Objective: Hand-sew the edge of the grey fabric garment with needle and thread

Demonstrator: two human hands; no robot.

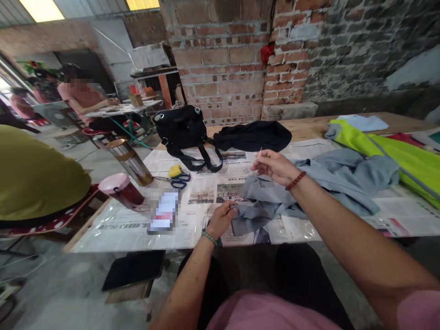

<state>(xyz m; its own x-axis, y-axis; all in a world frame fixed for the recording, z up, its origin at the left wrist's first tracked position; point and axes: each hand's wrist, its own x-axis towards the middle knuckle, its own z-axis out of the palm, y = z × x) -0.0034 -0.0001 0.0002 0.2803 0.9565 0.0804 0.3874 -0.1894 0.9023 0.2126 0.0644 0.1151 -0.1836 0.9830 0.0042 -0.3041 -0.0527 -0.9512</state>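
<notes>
"Grey cloth (268, 198): where does it lie?"
"On the newspaper-covered surface (305, 129), toward four o'clock in my view. My left hand (220, 222) pinches its nine o'clock end."
"And the other?"
"Between one and two o'clock from it, my right hand (273, 167) pinches a needle-like piece (260, 152)."

Left grip (221, 221) pinches; right grip (272, 165) pinches farther forward.
</notes>
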